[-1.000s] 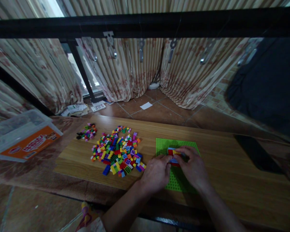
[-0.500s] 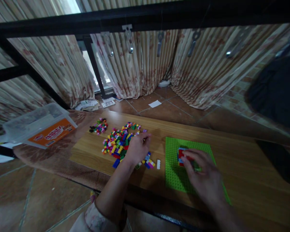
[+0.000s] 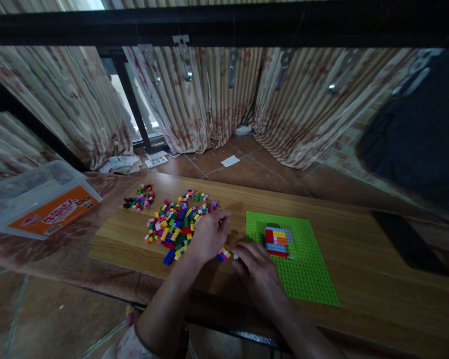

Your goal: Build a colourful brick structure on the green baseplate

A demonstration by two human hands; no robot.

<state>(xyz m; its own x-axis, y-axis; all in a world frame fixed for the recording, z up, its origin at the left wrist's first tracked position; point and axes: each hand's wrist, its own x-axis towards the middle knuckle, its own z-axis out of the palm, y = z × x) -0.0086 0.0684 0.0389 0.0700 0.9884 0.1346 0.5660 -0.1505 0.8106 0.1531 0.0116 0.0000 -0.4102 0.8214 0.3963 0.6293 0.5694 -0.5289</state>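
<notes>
My right hand (image 3: 260, 274) has its fingertips closed around a white toy brick (image 3: 236, 256), mostly hidden, on the wooden table left of the green baseplate (image 3: 310, 269). On that baseplate stands a small block of joined bricks (image 3: 277, 241) in red, orange, yellow and light blue. My left hand (image 3: 211, 234) hovers at the right side of the heap of loose bricks (image 3: 175, 224); its thumb and fingers are pinched together, and whatever they may hold is hidden. A few small bricks (image 3: 223, 255) lie between the two hands.
A smaller pile of bricks and dark pieces (image 3: 140, 198) lies at the table's far left. Beyond it sits a clear plastic box (image 3: 41, 194) with an orange label. A dark flat object (image 3: 407, 242) rests on the right of the table (image 3: 351, 224). A black bar (image 3: 224, 27) crosses above.
My right hand has left the brick block on the baseplate and moved left onto the white brick. My left hand stays by the heap, still pinched. The view has shifted slightly right.
</notes>
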